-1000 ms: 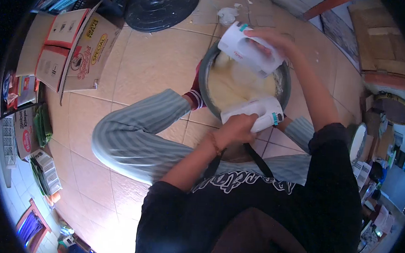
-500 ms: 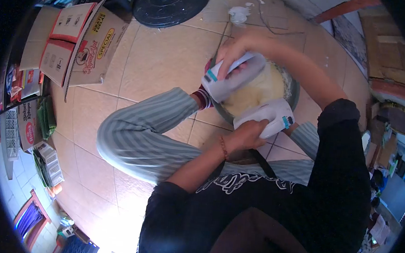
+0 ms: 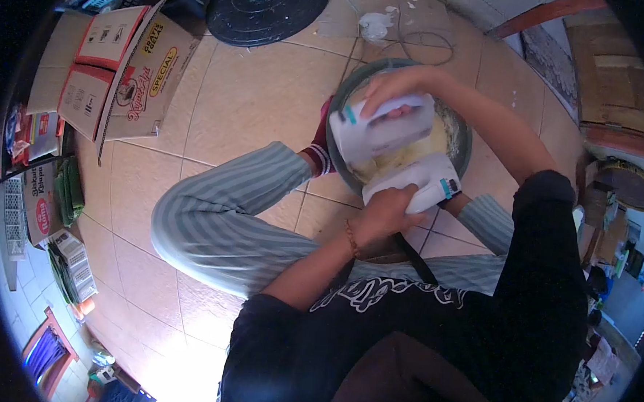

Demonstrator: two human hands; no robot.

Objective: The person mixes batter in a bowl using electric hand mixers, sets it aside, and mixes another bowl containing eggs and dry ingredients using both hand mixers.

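My left hand (image 3: 388, 213) is wrapped around a white hand mixer (image 3: 419, 178) with a teal mark at its end. In my right hand (image 3: 402, 89) is a second white hand mixer (image 3: 383, 140), gripped by its handle and blurred by motion. Both mixers are over a round dark basin (image 3: 466, 147) on the floor between my legs. Pale yellow batter (image 3: 430, 144) lies inside the basin, with lighter smears on its inner wall. The beaters are hidden under the mixer bodies and in the batter.
An open cardboard box (image 3: 150, 83) stands on the tiles at the left, near a shelf of packets. At the top are a black round base (image 3: 266, 12), a white plastic scrap (image 3: 375, 25) and a thin cable (image 3: 427, 36). My bent leg (image 3: 221, 188) flanks the basin.
The right mixer has shifted slightly right and down, turning more level. The left mixer has moved a little left. More of the basin's far rim shows. Both hands keep their hold.
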